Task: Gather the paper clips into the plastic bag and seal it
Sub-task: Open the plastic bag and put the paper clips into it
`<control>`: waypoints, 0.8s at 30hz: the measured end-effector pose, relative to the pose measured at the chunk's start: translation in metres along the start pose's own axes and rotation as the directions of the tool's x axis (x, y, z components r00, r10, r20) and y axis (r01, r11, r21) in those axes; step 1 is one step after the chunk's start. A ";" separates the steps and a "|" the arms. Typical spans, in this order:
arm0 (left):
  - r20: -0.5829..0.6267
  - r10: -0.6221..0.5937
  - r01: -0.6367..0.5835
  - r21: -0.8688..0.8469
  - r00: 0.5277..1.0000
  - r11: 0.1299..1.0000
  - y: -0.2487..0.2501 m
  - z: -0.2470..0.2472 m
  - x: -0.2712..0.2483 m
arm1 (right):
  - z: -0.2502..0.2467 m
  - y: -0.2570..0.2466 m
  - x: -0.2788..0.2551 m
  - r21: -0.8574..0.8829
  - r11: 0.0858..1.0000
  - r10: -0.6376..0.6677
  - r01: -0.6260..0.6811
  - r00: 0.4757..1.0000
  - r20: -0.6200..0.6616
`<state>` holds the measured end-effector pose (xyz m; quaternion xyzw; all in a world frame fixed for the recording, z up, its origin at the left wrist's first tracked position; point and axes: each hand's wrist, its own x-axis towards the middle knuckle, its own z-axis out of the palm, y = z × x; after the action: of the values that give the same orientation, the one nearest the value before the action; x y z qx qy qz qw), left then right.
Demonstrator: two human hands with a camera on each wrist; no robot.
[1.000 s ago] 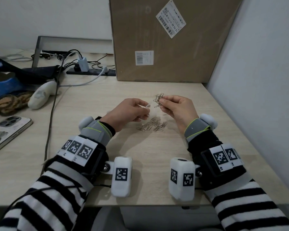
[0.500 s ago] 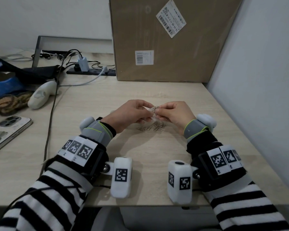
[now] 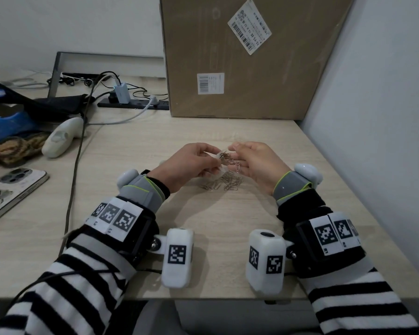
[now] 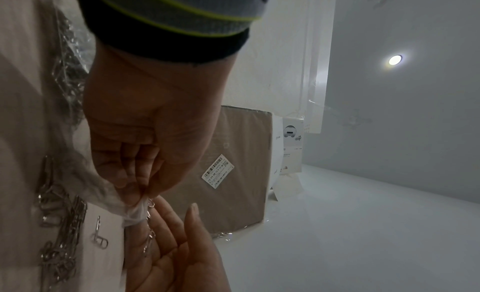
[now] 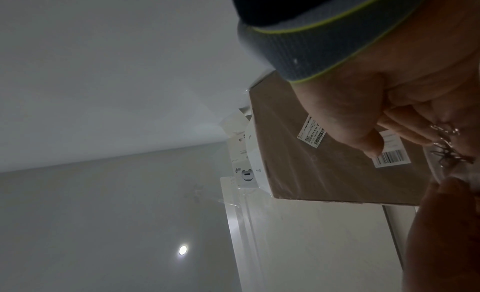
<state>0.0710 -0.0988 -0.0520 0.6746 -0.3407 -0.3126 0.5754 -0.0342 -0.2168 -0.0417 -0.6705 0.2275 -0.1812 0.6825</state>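
My left hand (image 3: 214, 157) pinches the mouth of a small clear plastic bag (image 3: 220, 154) just above the table. The bag's crumpled edge (image 4: 135, 212) shows between the left fingertips (image 4: 130, 185) in the left wrist view. My right hand (image 3: 235, 154) is right against the bag mouth, its fingers curled round a small bunch of silver paper clips (image 3: 230, 162). Those clips (image 5: 446, 144) hang from the right fingers (image 5: 402, 128). A loose pile of paper clips (image 3: 224, 183) lies on the table under both hands, also seen as a pile (image 4: 62, 224) beside the bag.
A big cardboard box (image 3: 247, 56) stands at the back against the wall. A grey partition (image 3: 377, 117) closes the right side. On the left lie a phone (image 3: 12, 189), a white handheld device (image 3: 61, 136), a dark cable (image 3: 74, 170) and a power strip (image 3: 133, 105).
The right hand came down and left with its bunch of clips from above the pile to the bag mouth. The left hand stayed put, holding the bag.
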 end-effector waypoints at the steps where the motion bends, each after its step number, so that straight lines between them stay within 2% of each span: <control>1: 0.003 -0.001 0.001 -0.004 1.000 1.000 0.000 0.000 0.000 | -0.001 -0.001 0.000 0.032 0.999 0.008 -0.008 1.000 0.021; 5: 0.018 -0.008 0.008 -0.005 1.000 1.000 0.000 -0.001 0.000 | -0.007 -0.007 -0.005 0.245 0.962 0.092 -0.118 0.989 0.116; 8: 0.044 -0.023 0.022 0.015 0.999 1.000 0.000 -0.001 -0.001 | -0.012 -0.011 -0.008 0.308 0.933 0.150 -0.185 0.980 0.134; 12: 0.068 -0.041 0.038 0.033 0.997 0.999 0.000 0.000 -0.002 | -0.012 -0.011 -0.010 0.244 0.946 0.178 -0.211 0.972 0.151; 17: 0.096 -0.052 0.047 0.049 0.994 0.998 0.002 0.000 -0.004 | -0.011 -0.004 -0.007 0.199 0.964 0.169 -0.179 0.983 0.067; 21: 0.148 -0.052 0.046 0.044 0.988 0.998 0.003 0.002 -0.006 | -0.011 0.001 -0.006 0.049 0.992 0.116 -0.114 0.993 -0.031; 24: 0.152 -0.044 0.039 0.034 0.987 0.999 0.003 0.002 -0.006 | -0.010 0.002 -0.005 -0.042 0.994 0.097 -0.099 0.994 -0.040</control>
<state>0.0654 -0.0951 -0.0488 0.6644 -0.3744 -0.3699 0.5307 -0.0440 -0.2225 -0.0429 -0.6697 0.2769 -0.1552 0.6713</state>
